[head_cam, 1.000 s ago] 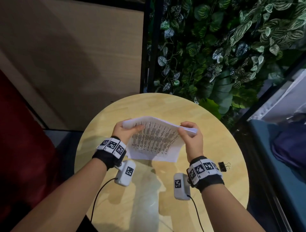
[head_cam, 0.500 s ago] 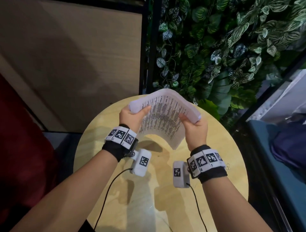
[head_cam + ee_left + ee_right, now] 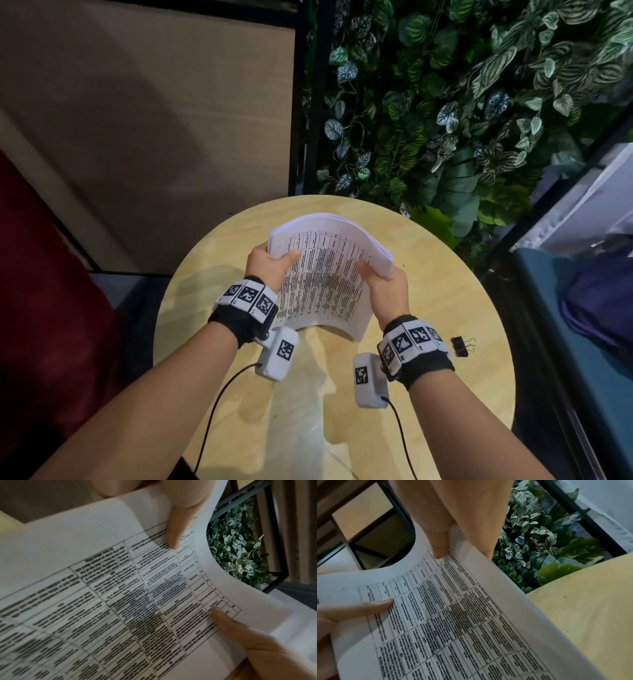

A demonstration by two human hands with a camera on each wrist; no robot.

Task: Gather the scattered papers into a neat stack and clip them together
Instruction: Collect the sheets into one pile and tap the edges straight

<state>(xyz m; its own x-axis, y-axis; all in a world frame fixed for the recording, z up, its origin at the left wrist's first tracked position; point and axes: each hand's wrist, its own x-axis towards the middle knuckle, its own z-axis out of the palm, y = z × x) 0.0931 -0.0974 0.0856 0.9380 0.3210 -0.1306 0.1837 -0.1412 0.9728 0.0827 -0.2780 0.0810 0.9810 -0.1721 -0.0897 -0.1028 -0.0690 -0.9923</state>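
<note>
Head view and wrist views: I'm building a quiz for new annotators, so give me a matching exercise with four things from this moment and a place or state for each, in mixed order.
Things:
1. paper stack
2. binder clip
3. left hand
4. round table

Places or states:
A. lies on the table beside the right wrist, touched by no hand
B. bowed, held by both hands above the table
C. light wood, under both arms
D. grips the stack's left edge, thumb on the printed page

Pairs: 1-B, 2-A, 3-D, 4-C
</note>
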